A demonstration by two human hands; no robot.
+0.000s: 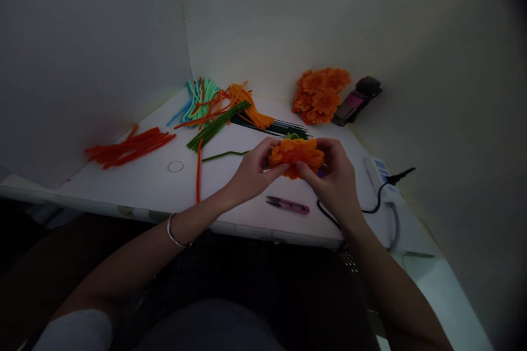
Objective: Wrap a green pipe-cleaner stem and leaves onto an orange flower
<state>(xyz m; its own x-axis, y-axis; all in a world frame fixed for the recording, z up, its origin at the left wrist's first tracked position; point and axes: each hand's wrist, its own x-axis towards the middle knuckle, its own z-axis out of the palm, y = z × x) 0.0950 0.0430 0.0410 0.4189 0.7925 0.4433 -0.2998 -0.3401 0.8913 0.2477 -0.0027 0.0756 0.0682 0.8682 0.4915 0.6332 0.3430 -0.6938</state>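
Observation:
An orange pipe-cleaner flower [297, 154] with a bit of green at its far side is held just above the table between both hands. My left hand [259, 167] grips its left edge, the thumb pressed on the petals. On the other side, my right hand [335, 173] is closed on the flower, its thumb near the centre. Most of the fingers behind the petals are hidden. Below the flower lie pink-handled thread snips [288, 205]. A single green pipe cleaner [224, 156] rests left of it, close to my left hand.
Red pipe cleaners [129, 148], orange pipe cleaners [251, 107], light green ones [201, 101] and a dark green bundle [218, 125] lie leftward and behind. Finished orange flowers [323, 96] and a dark bottle [357, 101] stand by the wall. A power strip [382, 178] with a cord sits right.

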